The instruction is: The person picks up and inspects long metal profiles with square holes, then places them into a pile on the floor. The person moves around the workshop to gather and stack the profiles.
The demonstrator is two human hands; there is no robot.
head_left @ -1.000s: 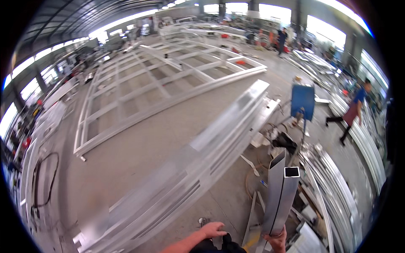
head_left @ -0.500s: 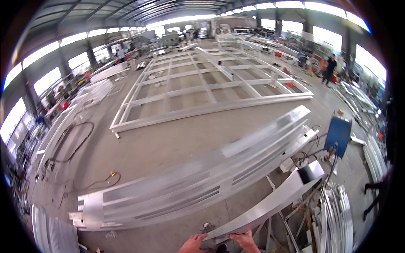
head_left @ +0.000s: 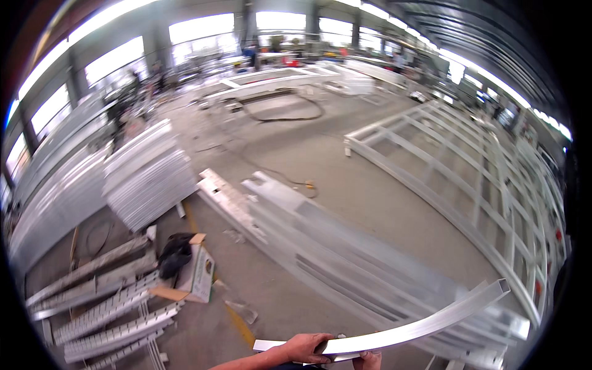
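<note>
At six o'clock, measured from the middle of the head view, the left hand (head_left: 306, 348) had its grip wrapped over a long silver metal tube (head_left: 444, 312), its fingers curled around the near part of the length. The right hand (head_left: 368, 361), just beside it toward five o'clock, was grasping the same tube from below; part of that hand was cut off by the lower edge, so its full hold could not be seen. The tube ran from just left of the left hand out to four o'clock, where its hollow rectangular end tipped up, apart from the hands. It passed over a blurred stack of metal profiles (head_left: 345, 262), which lay from nine o'clock, near the middle, down to four o'clock; whether the two touched could not be told.

At three o'clock a large white gridded frame (head_left: 478, 188) lay on the floor (head_left: 382, 197). A yellow plug (head_left: 310, 184) sat near the middle, and a black cable (head_left: 290, 119) looped at twelve o'clock. Between seven and eight o'clock stood an open cardboard box (head_left: 202, 277), with a black bag (head_left: 176, 254) against it. Slotted metal bars (head_left: 120, 320) lay at eight o'clock, and a neat pile of pale lengths (head_left: 151, 179) stood at nine. Bright windows (head_left: 202, 29) lined the wall at eleven.
</note>
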